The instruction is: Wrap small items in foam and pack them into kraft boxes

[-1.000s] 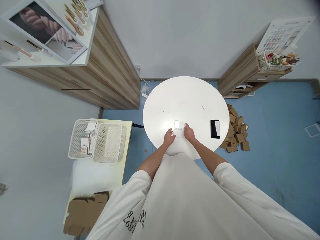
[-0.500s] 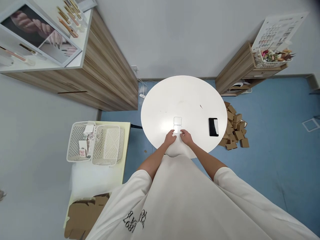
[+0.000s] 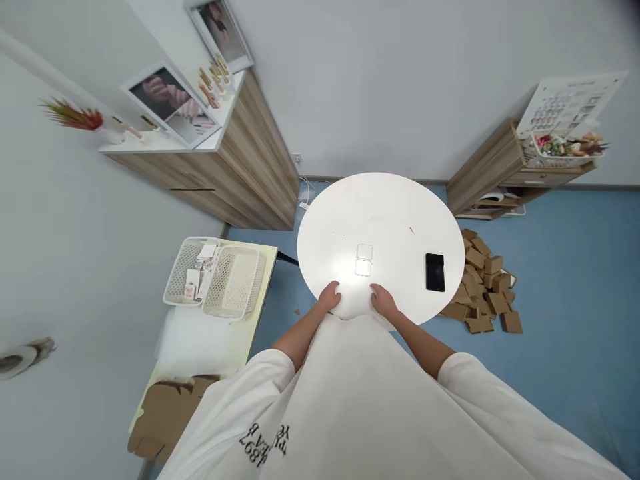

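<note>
A clear, shallow plastic case [image 3: 364,260] lies on the round white table [image 3: 385,207], opened flat into two square halves, one behind the other. My left hand [image 3: 329,297] is at the table's near edge, left of the case and closer to my body. On the other side, my right hand [image 3: 383,301] rests near the same edge, thumb and fingers apart. Both hands are off the case, and nothing shows in either of them. What lies inside the clear halves, if anything, is too faint to make out.
A black phone-like device [image 3: 435,273] lies at the table's right. Small cardboard boxes [image 3: 485,287] are heaped on the floor beyond. To the left, a side table holds white baskets [image 3: 233,283], whitish plastic wrapping [image 3: 200,341] and flat cardboard [image 3: 165,417]. Wooden cabinets [image 3: 265,153] stand behind.
Both my hands have let go of the case's near half and drawn back toward my body, moving wider apart. The case stays open on the table. The camera view has shifted.
</note>
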Motion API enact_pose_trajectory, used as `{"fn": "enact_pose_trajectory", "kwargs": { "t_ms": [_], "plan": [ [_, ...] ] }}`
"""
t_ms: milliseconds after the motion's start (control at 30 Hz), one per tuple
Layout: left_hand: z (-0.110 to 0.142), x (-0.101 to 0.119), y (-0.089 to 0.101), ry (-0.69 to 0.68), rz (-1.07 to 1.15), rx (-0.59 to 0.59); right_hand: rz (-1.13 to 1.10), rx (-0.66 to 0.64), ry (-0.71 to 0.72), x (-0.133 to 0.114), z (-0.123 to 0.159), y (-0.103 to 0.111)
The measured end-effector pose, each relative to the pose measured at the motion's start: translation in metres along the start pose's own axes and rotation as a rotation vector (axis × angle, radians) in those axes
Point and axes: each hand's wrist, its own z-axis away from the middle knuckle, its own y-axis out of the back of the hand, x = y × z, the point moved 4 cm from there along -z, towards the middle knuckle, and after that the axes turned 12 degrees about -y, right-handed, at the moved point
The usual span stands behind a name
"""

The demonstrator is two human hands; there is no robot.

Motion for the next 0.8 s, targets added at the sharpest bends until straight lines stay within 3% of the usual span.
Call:
{"fn": "enact_pose_trajectory", "kwargs": {
  "t_ms": [167, 333, 567, 800],
  "plan": [
    [0.032, -0.008, 0.014, 0.105, 0.046, 0.062, 0.048, -0.063, 0.096, -0.002, 0.016, -0.006],
    [0.061, -0.017, 0.056, 0.068, 0.121, 0.198, 0.040, -0.118, 0.219, -0.048, 0.016, -0.015],
    [0.095, -0.057, 0.176, -0.005, 0.103, 0.426, -0.034, -0.154, 0.362, -0.161, 0.010, -0.036],
    [0.131, -0.145, 0.309, -0.003, 0.057, 0.598, -0.022, -0.189, 0.518, -0.304, 0.023, -0.092]
  ]
}}
